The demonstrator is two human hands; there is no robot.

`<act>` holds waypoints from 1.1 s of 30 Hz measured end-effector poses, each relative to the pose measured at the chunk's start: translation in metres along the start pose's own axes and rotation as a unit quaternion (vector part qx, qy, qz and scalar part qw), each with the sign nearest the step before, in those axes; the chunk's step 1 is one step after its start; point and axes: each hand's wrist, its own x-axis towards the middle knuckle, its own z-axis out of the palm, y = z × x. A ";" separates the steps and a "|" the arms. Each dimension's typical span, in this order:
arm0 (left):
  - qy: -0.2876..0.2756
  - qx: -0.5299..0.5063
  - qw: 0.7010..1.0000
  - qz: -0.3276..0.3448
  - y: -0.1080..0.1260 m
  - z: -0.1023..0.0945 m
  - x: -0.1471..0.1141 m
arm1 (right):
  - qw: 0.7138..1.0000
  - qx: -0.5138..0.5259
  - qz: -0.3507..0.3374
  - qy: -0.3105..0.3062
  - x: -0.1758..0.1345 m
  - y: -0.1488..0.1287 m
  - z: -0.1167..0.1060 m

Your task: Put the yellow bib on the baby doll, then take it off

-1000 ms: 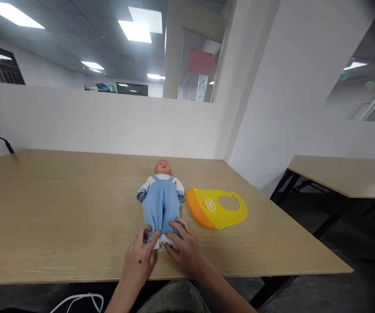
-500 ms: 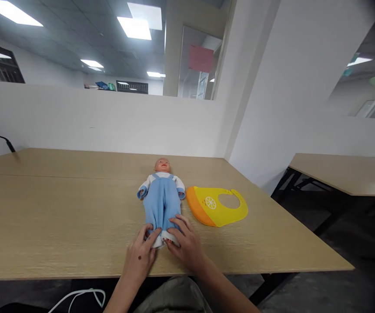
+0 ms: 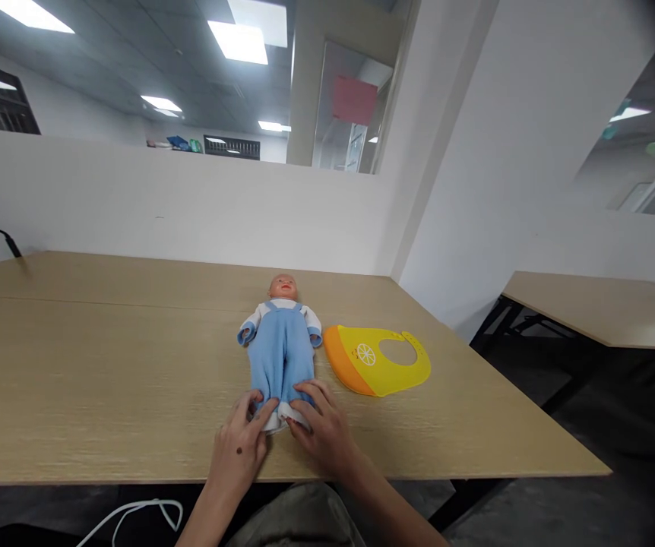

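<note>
A baby doll [image 3: 283, 334] lies on its back on the table, its head toward the wall. It wears light blue overalls [image 3: 273, 353] over a white top, with white cuffs at the ankles. At the doll's lower end, my left hand [image 3: 240, 437] is closed on the left trouser leg, thumb and index finger at the cuff. My right hand [image 3: 324, 425] holds the other leg the same way, its fingers bent over the fabric. The doll's feet are mostly hidden by the cuffs and my fingers. Right of the doll lies a yellow bib [image 3: 381, 361] with an orange pocket.
The wooden table [image 3: 105, 365] ends at a white wall at the back. A black cable [image 3: 11, 243] stands at the far left. White cords [image 3: 145, 505] hang below the front edge. Another table [image 3: 578, 308] is off to the right.
The camera view has shifted slightly. Both hands stay at the doll's trouser cuffs, and the doll and bib have not visibly moved on the table.
</note>
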 end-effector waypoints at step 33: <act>-0.033 0.080 0.996 0.008 0.001 0.006 0.009 | 0.998 0.025 -0.050 -0.024 0.005 0.007 -0.008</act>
